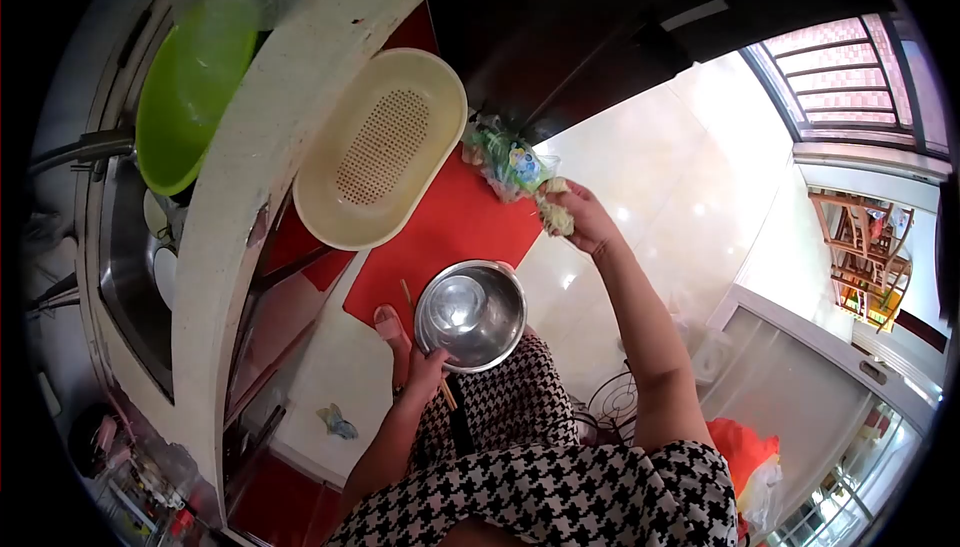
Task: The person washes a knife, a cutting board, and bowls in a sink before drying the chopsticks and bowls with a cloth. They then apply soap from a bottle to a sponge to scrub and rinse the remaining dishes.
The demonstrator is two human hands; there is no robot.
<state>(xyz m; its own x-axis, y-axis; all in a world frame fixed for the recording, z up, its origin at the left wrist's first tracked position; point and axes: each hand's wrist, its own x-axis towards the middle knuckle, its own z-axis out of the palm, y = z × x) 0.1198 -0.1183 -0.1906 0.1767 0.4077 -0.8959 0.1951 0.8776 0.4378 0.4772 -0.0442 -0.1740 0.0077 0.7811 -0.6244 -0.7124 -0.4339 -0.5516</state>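
My left hand (pixel 427 375) is closed on the near-left rim of a shiny steel bowl (pixel 500 322), held tilted in front of my lap. A pair of wooden chopsticks (pixel 448 394) is in the same hand, running beneath the bowl's left side. My right hand (pixel 585 222) is stretched forward, its fingers closed round a crumpled, pale yellow-green lump (pixel 555 215); I cannot tell what it is. Just beyond those fingers is a clear plastic bag (pixel 515 162) with blue and green print and green contents, overlapping the edge of a red surface (pixel 440 232).
An oval cream basin (pixel 445 97) with a perforated base lies left of the bag. The pale counter edge (pixel 225 247) runs along my left, with a green basin (pixel 190 97) under the tap and a sink (pixel 125 257). A scrap (pixel 337 422) lies on the floor.
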